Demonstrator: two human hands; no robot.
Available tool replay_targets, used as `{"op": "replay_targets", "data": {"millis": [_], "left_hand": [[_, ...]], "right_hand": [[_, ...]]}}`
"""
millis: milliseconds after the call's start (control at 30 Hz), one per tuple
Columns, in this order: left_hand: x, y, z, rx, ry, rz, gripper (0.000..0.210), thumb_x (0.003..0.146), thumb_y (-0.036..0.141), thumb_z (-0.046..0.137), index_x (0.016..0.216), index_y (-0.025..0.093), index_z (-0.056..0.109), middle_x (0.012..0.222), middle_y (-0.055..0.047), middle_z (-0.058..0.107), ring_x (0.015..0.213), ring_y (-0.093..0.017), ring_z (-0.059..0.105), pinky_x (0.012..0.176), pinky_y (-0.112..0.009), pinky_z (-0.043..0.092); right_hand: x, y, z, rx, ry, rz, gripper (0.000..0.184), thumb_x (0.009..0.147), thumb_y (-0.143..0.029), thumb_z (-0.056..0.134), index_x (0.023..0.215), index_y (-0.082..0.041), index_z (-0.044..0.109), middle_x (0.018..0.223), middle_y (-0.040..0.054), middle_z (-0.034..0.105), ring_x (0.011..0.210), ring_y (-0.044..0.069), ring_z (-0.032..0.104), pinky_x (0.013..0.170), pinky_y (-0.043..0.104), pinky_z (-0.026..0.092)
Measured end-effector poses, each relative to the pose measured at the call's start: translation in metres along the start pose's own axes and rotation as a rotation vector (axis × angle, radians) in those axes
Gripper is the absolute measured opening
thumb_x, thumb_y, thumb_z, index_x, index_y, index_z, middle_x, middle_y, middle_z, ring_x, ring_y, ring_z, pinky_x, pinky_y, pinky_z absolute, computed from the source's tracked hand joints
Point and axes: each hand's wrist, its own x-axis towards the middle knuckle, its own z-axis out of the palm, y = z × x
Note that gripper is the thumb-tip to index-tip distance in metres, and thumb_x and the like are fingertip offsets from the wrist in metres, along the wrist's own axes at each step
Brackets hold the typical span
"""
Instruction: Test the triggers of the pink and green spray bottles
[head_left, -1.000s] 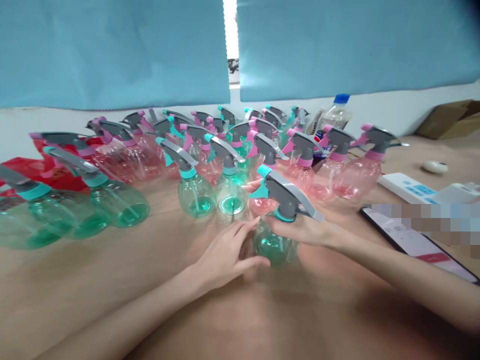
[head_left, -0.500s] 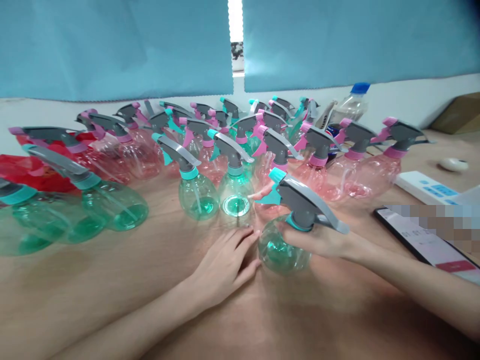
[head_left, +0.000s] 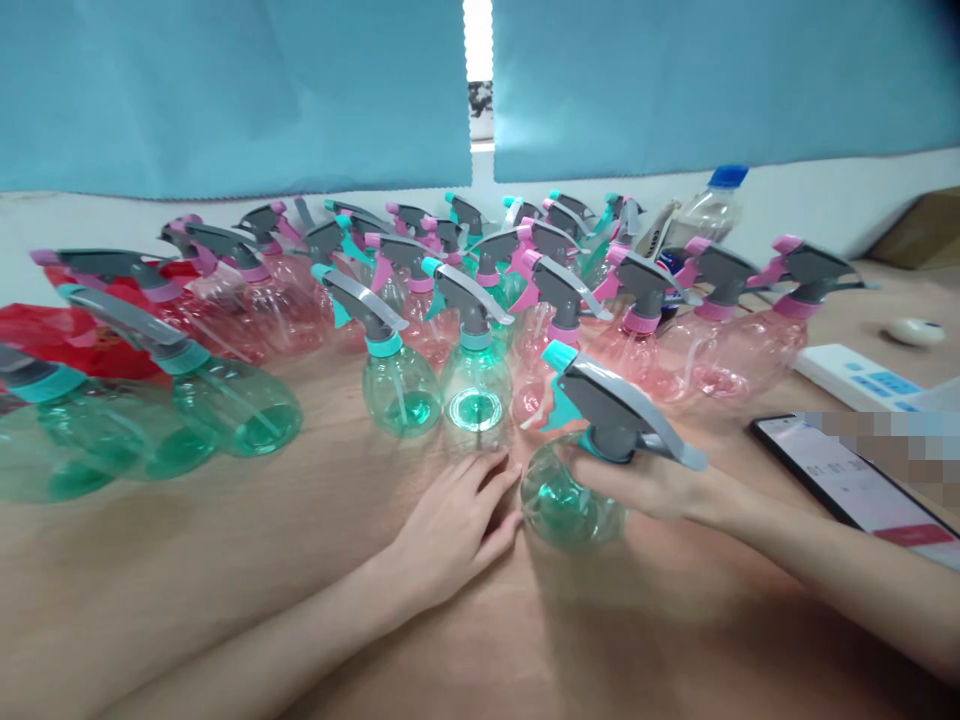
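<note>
My right hand (head_left: 637, 482) is wrapped round a green spray bottle (head_left: 566, 500) with a grey head and turquoise nozzle, which stands upright on the table. The thumb lies across the bottle's shoulder below the collar. The other fingers are mostly hidden behind the bottle. Just left of it, my left hand (head_left: 457, 525) rests palm down on the wood with its fingers loosely extended, their tips close to the bottle's side. Beyond my hands stand two more green spray bottles, one on the left (head_left: 401, 395) and one on the right (head_left: 476, 390).
Several pink spray bottles (head_left: 720, 350) crowd the back of the table (head_left: 315, 590). More green bottles (head_left: 247, 415) stand at left, by red plastic (head_left: 52, 335). At right lie a phone (head_left: 847, 480), a white box-like device (head_left: 855, 375) and a white mouse-like object (head_left: 915, 332).
The view has shifted slightly. A finger of my right hand that stuck out beside the trigger now sits lower and closer to it. My left hand has stayed on the table.
</note>
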Motion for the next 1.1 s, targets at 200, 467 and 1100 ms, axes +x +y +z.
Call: {"op": "replay_targets", "data": {"millis": [200,467,1100], "left_hand": [[0.001,0.000,-0.001,-0.005,0.000,0.003,0.037,0.093,0.028,0.052,0.127,0.014,0.053,0.132,-0.016,0.054,0.122,-0.031,0.051,0.099,-0.049,0.045],[0.003,0.000,-0.002,0.001,0.001,0.032,0.031,0.092,0.021,0.047,0.121,0.015,0.057,0.130,-0.016,0.056,0.121,-0.031,0.051,0.097,-0.049,0.046],[0.004,0.001,-0.002,0.032,-0.001,0.036,0.029,0.092,0.021,0.047,0.119,0.016,0.058,0.129,-0.014,0.057,0.119,-0.029,0.052,0.097,-0.048,0.046]], "right_hand": [[-0.003,-0.004,0.001,0.172,-0.015,0.064,0.019,0.065,-0.010,0.050,0.077,-0.024,0.053,0.086,-0.0007,0.062,0.060,0.011,0.058,0.053,0.025,0.052],[-0.007,0.006,0.010,0.213,0.022,0.085,0.044,0.075,-0.010,0.053,0.116,-0.027,0.054,0.119,0.0054,0.061,0.086,0.018,0.067,0.072,0.032,0.058],[-0.005,0.005,0.010,0.135,0.050,0.040,0.046,0.075,-0.013,0.053,0.119,-0.025,0.056,0.121,0.0057,0.062,0.078,0.015,0.066,0.065,0.030,0.058]]}}
